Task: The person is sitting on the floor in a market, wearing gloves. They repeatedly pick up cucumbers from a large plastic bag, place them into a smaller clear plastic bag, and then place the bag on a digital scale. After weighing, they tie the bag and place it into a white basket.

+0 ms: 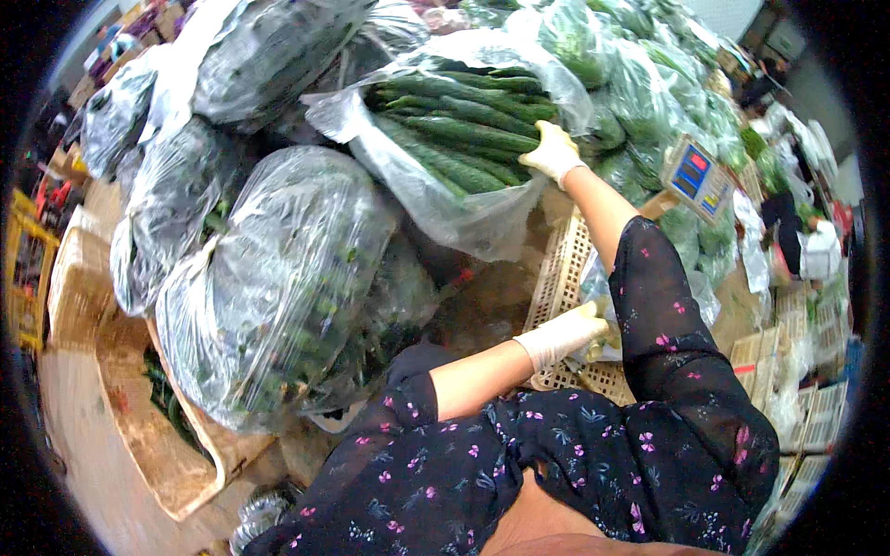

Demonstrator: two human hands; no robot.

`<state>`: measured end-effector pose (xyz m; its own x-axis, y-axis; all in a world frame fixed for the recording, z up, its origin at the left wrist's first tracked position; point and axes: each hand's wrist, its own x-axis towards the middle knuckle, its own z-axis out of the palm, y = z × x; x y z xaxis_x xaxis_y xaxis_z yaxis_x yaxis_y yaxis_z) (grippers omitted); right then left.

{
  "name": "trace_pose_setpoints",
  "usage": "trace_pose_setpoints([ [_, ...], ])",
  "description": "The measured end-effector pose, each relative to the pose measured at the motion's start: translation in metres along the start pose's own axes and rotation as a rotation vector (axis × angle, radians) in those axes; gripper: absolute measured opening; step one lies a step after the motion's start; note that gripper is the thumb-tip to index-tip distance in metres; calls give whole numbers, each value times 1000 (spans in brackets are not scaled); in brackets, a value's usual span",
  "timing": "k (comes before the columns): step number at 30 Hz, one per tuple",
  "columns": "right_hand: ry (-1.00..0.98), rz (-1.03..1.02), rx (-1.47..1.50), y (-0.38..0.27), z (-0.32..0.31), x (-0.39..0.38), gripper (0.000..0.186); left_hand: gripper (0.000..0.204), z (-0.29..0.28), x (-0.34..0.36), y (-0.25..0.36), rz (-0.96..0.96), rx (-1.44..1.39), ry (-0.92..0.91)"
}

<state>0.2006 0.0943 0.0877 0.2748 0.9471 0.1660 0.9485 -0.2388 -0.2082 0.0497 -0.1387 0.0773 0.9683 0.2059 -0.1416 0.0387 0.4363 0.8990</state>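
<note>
My right hand [556,155], in a pale glove, is closed on the end of a long green cucumber [501,135]. That cucumber lies among several others inside an open see-through plastic bag [445,218], whose mouth is spread wide. Lower down, my left hand [565,338], gloved too, is over a cream perforated plastic basket [559,278]. Its fingers curl at the basket's inner side, next to some pale plastic film. What they grip, if anything, is hidden.
Bulky tied plastic bags of dark green vegetables [269,287] are piled to the left. A cream crate [176,463] stands on the floor there. To the right of my right forearm is a scale display [700,179] on a post, with more bagged greens [649,102] behind.
</note>
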Motion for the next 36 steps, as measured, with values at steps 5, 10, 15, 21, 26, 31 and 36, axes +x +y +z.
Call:
trace_pose_setpoints([
  [5,-103,-199,-126,8,1,-15,65,44,-1,1,-18,31,30,32],
  [10,-327,50,135,-15,-48,-48,50,45,-4,-38,6,-7,-75,110],
  [15,171,-424,-95,55,-10,49,60,42,-24,-22,13,23,-109,157],
  [21,22,-532,-82,7,-6,74,54,38,-15,-24,6,8,-136,135],
  [26,-307,-463,149,-7,-32,65,63,35,-8,-8,-29,-5,-172,92],
  [31,-116,-652,-10,-78,-54,36,48,56,-14,-37,0,39,-116,114],
  [36,-264,-594,-68,-68,-44,43,52,60,-15,-20,1,45,-37,94],
])
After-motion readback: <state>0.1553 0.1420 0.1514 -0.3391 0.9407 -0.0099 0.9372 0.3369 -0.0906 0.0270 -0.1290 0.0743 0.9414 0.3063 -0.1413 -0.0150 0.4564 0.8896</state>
